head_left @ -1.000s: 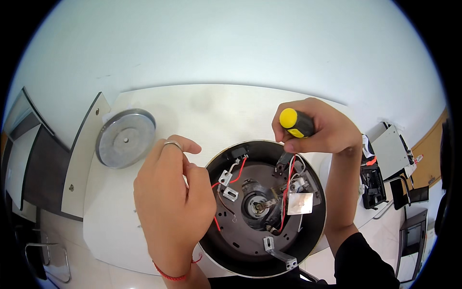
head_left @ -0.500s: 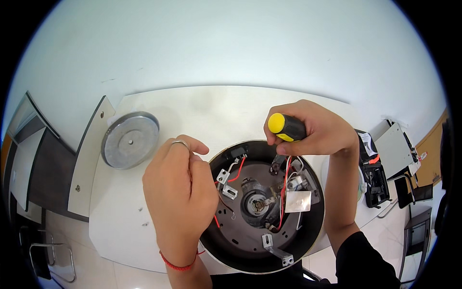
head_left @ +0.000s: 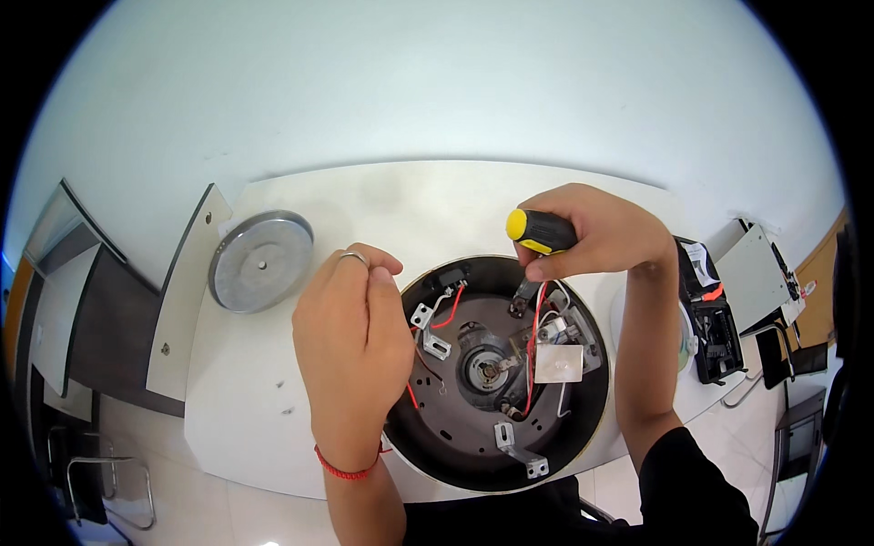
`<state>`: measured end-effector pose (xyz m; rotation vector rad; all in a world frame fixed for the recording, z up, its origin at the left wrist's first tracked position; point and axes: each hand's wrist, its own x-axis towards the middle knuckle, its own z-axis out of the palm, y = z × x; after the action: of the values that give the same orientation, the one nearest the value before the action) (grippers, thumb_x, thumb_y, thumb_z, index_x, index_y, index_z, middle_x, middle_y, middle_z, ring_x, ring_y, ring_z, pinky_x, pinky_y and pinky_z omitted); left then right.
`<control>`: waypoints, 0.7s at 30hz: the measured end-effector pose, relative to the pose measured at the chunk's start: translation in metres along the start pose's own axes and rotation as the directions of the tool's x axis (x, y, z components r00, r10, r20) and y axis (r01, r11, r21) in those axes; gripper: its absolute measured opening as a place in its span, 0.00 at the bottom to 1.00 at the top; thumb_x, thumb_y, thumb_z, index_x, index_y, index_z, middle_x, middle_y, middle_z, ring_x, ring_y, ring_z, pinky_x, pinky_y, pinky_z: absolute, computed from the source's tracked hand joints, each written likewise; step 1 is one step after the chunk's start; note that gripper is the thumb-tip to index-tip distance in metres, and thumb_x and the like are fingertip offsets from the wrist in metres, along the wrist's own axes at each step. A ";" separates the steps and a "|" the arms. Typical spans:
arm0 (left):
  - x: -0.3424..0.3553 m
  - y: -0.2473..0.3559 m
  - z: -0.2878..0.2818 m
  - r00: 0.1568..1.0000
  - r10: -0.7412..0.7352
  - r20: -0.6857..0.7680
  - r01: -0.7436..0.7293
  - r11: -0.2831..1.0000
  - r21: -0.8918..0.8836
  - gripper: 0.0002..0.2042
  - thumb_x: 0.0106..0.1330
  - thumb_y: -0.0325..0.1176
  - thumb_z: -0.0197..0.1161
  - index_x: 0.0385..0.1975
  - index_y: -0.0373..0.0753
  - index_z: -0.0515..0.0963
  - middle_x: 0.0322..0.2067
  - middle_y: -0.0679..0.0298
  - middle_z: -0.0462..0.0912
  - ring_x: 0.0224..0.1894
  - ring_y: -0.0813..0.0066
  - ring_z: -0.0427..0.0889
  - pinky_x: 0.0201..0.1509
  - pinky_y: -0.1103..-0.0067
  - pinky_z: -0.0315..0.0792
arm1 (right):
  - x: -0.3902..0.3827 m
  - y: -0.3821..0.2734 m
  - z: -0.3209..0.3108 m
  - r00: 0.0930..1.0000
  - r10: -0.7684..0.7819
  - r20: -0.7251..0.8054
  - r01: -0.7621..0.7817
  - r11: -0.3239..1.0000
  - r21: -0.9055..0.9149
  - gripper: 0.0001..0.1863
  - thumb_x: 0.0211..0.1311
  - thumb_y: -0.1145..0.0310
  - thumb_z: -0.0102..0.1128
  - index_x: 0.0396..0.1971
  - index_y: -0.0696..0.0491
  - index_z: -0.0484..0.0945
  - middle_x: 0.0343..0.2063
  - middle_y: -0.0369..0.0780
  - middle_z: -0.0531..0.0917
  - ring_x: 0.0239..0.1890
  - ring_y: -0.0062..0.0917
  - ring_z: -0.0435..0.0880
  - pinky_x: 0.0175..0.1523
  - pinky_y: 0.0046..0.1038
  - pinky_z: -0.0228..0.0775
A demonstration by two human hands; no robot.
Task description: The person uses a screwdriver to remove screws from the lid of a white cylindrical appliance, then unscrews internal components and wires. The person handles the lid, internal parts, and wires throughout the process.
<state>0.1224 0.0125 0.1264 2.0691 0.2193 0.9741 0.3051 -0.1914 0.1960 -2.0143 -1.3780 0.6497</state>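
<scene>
My right hand (head_left: 596,232) is closed round a black-and-yellow screwdriver (head_left: 549,231). The handle leans with its yellow end to the left, and the hand hides where the tip lands. Below it lies an open round appliance base (head_left: 469,455) with a dark inside, red and white wires (head_left: 532,364), metal brackets (head_left: 521,450) and a square metal plate (head_left: 558,364). Over the base's left rim is my left hand (head_left: 355,350), its fingers curled in. Whatever those fingers hold, if anything, is hidden behind the hand.
A round metal lid (head_left: 262,264) lies on the white table (head_left: 246,382) at the left, with small bits nearer me. On the right stands an open black tool case (head_left: 715,332), beside a partly hidden clear round item (head_left: 685,341). A wall rises behind the table.
The table and lid have shifted slightly right in view. The screwdriver handle lies a little flatter, still in my right hand. My left hand stays curled by the base's left rim.
</scene>
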 end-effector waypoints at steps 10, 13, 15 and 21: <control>0.002 -0.005 0.000 0.989 -0.138 0.046 0.143 0.982 -0.123 0.14 0.74 0.33 0.49 0.36 0.32 0.82 0.26 0.66 0.78 0.28 0.80 0.71 0.33 0.79 0.66 | -0.023 -0.018 -0.009 0.827 0.001 -0.563 -0.049 0.996 -0.070 0.15 0.61 0.61 0.72 0.39 0.57 0.84 0.23 0.31 0.76 0.28 0.14 0.71 0.35 0.21 0.65; 0.005 -0.013 -0.004 0.986 -0.163 0.044 0.167 0.978 -0.127 0.14 0.74 0.34 0.50 0.38 0.33 0.82 0.27 0.64 0.80 0.28 0.77 0.73 0.35 0.78 0.67 | -0.053 -0.025 -0.004 0.588 -0.113 -0.801 -0.081 0.977 -0.197 0.15 0.62 0.63 0.69 0.43 0.58 0.83 0.26 0.31 0.77 0.29 0.15 0.72 0.36 0.22 0.66; 0.007 -0.018 -0.015 0.978 -0.206 0.014 0.207 0.975 -0.084 0.13 0.74 0.34 0.51 0.39 0.33 0.81 0.27 0.59 0.81 0.29 0.71 0.76 0.37 0.75 0.69 | -0.083 -0.057 0.015 0.387 -0.205 -0.899 -0.016 0.973 -0.229 0.16 0.65 0.67 0.66 0.49 0.58 0.80 0.33 0.34 0.80 0.33 0.16 0.75 0.40 0.22 0.69; 0.016 -0.039 -0.015 0.981 -0.184 -0.061 0.180 0.981 -0.073 0.14 0.73 0.34 0.52 0.42 0.33 0.82 0.29 0.59 0.83 0.32 0.70 0.78 0.41 0.74 0.71 | -0.188 -0.109 0.068 0.276 -0.276 -0.921 -0.195 0.922 -0.335 0.21 0.70 0.73 0.62 0.60 0.59 0.70 0.46 0.40 0.79 0.45 0.22 0.78 0.54 0.21 0.70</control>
<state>0.1298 0.0539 0.1118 1.9192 0.3989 0.9276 0.1243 -0.3242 0.2378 -1.9732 -0.7279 -0.9508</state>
